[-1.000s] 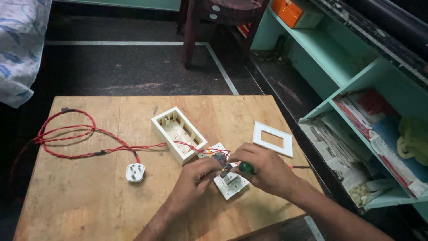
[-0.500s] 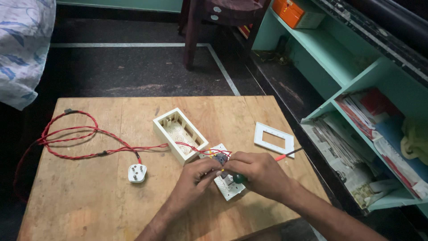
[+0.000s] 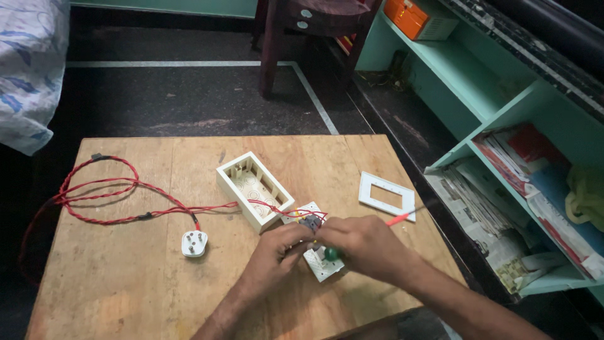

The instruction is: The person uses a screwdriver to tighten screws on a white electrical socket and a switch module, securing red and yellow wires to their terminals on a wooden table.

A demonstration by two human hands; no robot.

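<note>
On the wooden table [image 3: 126,289], my left hand [image 3: 277,249] steadies a small white switch plate [image 3: 322,264] with red wires [image 3: 286,211] joined to it. My right hand [image 3: 362,245] is closed over a green-handled screwdriver [image 3: 331,254] pressed on that plate. A thin red-tipped tool [image 3: 399,219] sticks out past my right hand. The wires run into an open white wall box [image 3: 255,189] just left of my hands. A twisted red cable [image 3: 107,195] leads to a white plug [image 3: 194,242]. A white frame plate [image 3: 387,195] lies to the right.
Green shelves [image 3: 478,94] stand close on the right, holding newspapers [image 3: 484,214] and an orange box [image 3: 418,16]. Dark wooden chair legs [image 3: 270,50] are beyond the table. A patterned cloth [image 3: 28,69] hangs at the far left. The table's right edge is near my right forearm.
My right hand has shifted slightly left over the switch plate, and the red-tipped tool beside the frame plate now shows more. The box, cable and plug have not moved.
</note>
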